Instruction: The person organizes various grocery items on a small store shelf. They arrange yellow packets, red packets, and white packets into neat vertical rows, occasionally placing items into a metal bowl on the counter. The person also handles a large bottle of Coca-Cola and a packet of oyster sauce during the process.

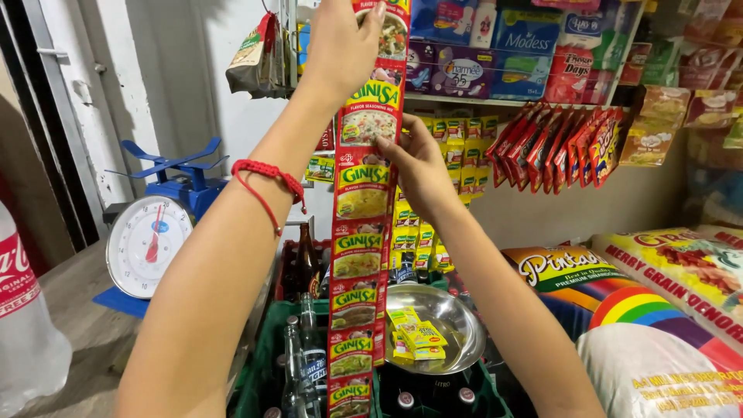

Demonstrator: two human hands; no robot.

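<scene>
A long hanging strip of seasoning sachets point(362, 232), red-edged with green and yellow panels, runs from the bottom of the view up past the top edge. The left hand point(340, 46) grips it high up, fingers point(370, 27) curled around the strip's upper sachets; a red cord bracelet point(267, 182) circles that wrist. The right hand point(422, 166) meets the strip lower down, its fingers point(391, 147) pinching the right edge of one sachet.

Below, a green bottle crate point(267, 364) holds glass bottles, and a shiny metal bowl point(453, 313) carries small yellow sachets point(418, 337). At far left stands a clear plastic bottle point(27, 310) with a red label on a grey bench point(81, 310), beside a blue weighing scale point(151, 236) with a white dial. At right lie large printed rice sacks point(658, 310), one with rainbow stripes.

Farther back, red snack packets point(557, 147) hang in a fan, and a shelf point(464, 99) carries blue and purple packs against a pale wall.
</scene>
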